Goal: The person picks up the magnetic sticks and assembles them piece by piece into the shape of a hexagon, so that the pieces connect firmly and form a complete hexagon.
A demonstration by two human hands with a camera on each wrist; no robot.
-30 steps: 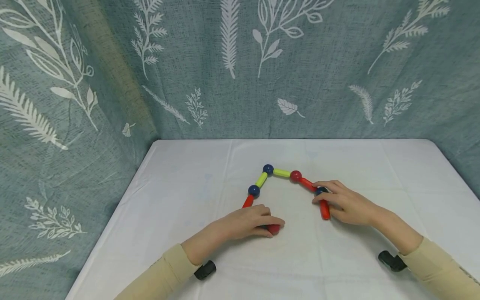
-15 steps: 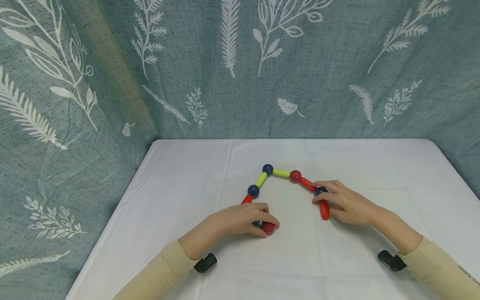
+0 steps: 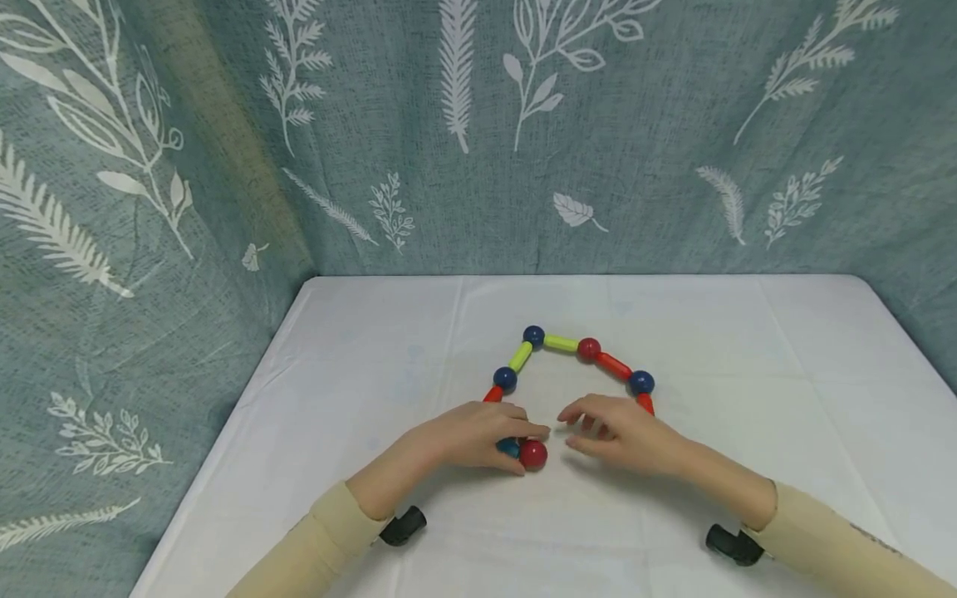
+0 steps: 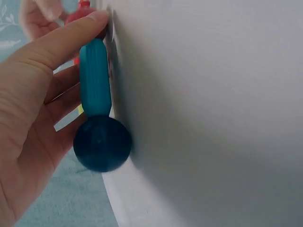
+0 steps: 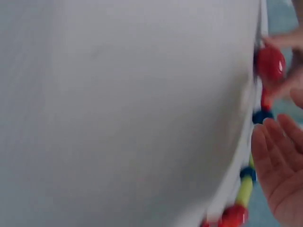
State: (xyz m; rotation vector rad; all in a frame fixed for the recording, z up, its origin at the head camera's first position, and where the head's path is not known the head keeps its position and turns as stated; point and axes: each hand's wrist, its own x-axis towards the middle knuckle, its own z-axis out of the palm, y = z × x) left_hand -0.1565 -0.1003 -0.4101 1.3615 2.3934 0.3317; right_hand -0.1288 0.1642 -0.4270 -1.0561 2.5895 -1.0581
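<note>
My left hand point(image 3: 478, 436) grips a teal building-toy rod point(image 4: 96, 78) close over the white table. A red ball point(image 3: 533, 455) caps the rod's far end, and a dark blue ball point(image 4: 102, 144) sits at its near end. In the left wrist view the thumb lies along the red ball. My right hand point(image 3: 631, 436), fingers loosely bent and empty, hovers just right of that ball. Behind both hands lies an arch of rods and balls. Its left red rod point(image 3: 493, 394) runs under the left hand; its right red rod point(image 3: 645, 403) is partly hidden by the right hand.
The arch also has a blue ball point(image 3: 505, 379), yellow-green rod point(image 3: 521, 356), blue top ball point(image 3: 534, 336), second yellow-green rod point(image 3: 561, 343), red ball point(image 3: 588, 349), red rod point(image 3: 614, 366) and blue ball point(image 3: 640, 383). A leaf-patterned curtain point(image 3: 478, 216) borders the white table point(image 3: 374, 349).
My right hand has let go of the arch's right blue ball and red rod and moved left toward the left hand. The left hand has shifted slightly left with the teal rod and red ball.
</note>
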